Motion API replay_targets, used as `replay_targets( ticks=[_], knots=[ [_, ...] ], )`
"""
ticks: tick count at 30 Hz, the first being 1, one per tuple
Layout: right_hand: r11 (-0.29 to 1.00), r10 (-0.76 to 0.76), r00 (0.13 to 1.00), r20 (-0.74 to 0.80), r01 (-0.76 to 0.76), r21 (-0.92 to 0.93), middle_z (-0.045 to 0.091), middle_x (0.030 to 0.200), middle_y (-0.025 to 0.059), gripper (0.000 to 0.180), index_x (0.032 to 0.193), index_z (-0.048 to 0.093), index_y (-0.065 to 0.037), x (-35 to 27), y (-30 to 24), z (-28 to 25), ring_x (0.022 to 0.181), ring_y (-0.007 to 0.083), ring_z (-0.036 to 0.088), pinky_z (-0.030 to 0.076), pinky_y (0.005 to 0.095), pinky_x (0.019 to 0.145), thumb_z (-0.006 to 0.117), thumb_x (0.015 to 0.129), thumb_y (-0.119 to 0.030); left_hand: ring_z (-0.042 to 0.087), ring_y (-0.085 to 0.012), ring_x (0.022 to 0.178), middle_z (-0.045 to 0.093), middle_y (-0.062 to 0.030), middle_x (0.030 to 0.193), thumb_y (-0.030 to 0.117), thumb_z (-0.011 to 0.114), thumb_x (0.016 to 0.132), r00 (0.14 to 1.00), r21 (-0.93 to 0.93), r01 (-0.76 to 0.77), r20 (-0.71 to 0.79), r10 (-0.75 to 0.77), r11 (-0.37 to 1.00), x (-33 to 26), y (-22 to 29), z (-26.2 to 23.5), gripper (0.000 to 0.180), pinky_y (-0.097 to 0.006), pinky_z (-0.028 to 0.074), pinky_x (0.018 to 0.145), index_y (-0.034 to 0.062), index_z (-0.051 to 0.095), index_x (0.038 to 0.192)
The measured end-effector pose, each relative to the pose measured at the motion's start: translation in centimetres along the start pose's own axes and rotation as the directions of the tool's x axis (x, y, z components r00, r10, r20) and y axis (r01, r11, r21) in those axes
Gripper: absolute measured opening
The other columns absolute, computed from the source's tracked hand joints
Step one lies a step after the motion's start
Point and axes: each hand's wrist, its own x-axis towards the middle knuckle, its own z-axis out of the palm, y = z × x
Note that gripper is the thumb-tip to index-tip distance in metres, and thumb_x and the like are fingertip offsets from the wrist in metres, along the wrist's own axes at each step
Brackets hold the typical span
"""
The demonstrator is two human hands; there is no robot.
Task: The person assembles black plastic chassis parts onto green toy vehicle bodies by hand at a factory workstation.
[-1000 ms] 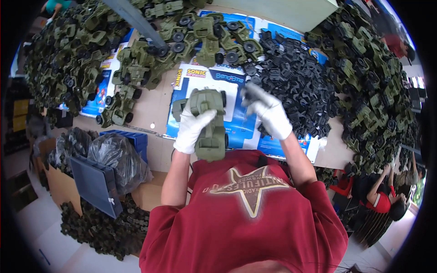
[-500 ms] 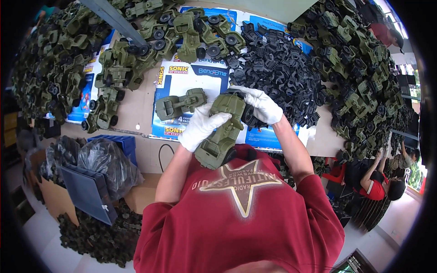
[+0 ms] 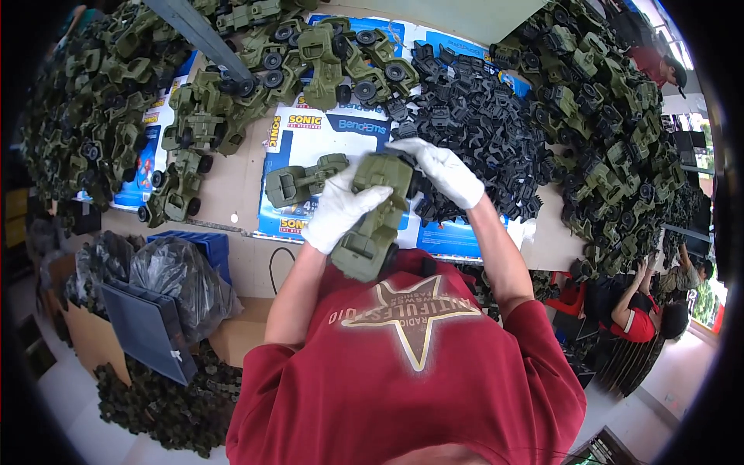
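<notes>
An olive-green toy jeep (image 3: 373, 213) with black wheels is held over the table's near edge, one end toward my chest. My white-gloved left hand (image 3: 341, 208) grips its left side, with the thumb across the top of the body. At the far right end, my white-gloved right hand (image 3: 446, 174) curls its fingers over a dark part by the wheel; the exact contact is blurred. Just left of my left hand, a second olive-green toy body (image 3: 304, 180) lies on the printed cardboard (image 3: 310, 147); no wheels show on it.
Black plastic parts (image 3: 484, 116) are heaped beyond my right hand. Piles of green toy jeeps (image 3: 612, 147) cover the table's right side and far left. A grey metal post (image 3: 198, 35) rises at the back. Lower left are a grey crate (image 3: 147, 329) and bagged parts (image 3: 182, 279).
The toy jeep has shifted slightly left and away from my chest, and turned a little more upright in view. My right hand's fingers have moved a little farther over its far end.
</notes>
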Motion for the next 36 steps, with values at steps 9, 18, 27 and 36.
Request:
replay_targets(
  ticks=[9, 18, 27, 36],
  knots=[
    [0.825, -0.436, 0.874, -0.215, 0.293, -0.484, 0.063, 0.100, 0.0180, 0.026, 0.110, 0.064, -0.002, 0.1, 2.4, 5.1, 0.102, 0.0321, 0.060, 0.045, 0.0392, 0.094, 0.055, 0.090, -0.016, 0.054, -0.0197, 0.124, 0.056, -0.0133, 0.136, 0.026, 0.086, 0.065, 0.914, 0.065, -0.405, 0.032, 0.404, 0.912, 2.6, -5.8, -1.2, 0.090, -0.032, 0.042, 0.106, -0.0005, 0.046, 0.141],
    [0.811, -0.330, 0.894, -0.303, 0.104, -0.576, 0.066, 0.106, 0.0169, 0.030, 0.112, 0.063, -0.004, -2.4, 2.5, 6.4, 0.100, 0.0330, 0.063, 0.049, 0.0401, 0.089, 0.062, 0.082, -0.009, 0.057, -0.0212, 0.119, 0.059, -0.0142, 0.128, 0.027, 0.083, 0.066, 0.935, 0.163, -0.353, 0.054, 0.349, 0.921, 0.5, -6.4, -0.4, 0.084, -0.033, 0.043, 0.104, -0.0013, 0.047, 0.137],
    [0.665, -0.522, 0.847, -0.100, 0.330, -0.669, 0.059, 0.119, 0.0181, 0.082, 0.129, 0.047, -0.001, -1.9, 1.0, 7.2, 0.107, 0.0371, 0.057, 0.045, 0.0447, 0.094, 0.084, 0.062, -0.030, 0.058, -0.0224, 0.117, 0.059, -0.0151, 0.129, 0.051, 0.088, 0.061, 0.947, -0.043, -0.319, 0.031, 0.321, 0.947, -0.4, -5.0, -1.0, 0.101, -0.034, 0.044, 0.102, -0.0035, 0.048, 0.135],
    [0.618, -0.534, 0.594, -0.601, -0.210, -0.757, 0.062, 0.122, 0.0171, 0.045, 0.121, 0.061, -0.003, -4.6, 3.5, -2.1, 0.115, 0.0302, 0.059, 0.044, 0.0404, 0.104, 0.071, 0.085, -0.025, 0.057, -0.0247, 0.114, 0.059, -0.0122, 0.121, 0.032, 0.078, 0.080, 0.936, 0.599, -0.009, -0.276, 0.217, 0.801, 0.2, -2.8, -3.4, 0.057, -0.036, 0.046, 0.095, 0.0041, 0.055, 0.124]
  ],
)
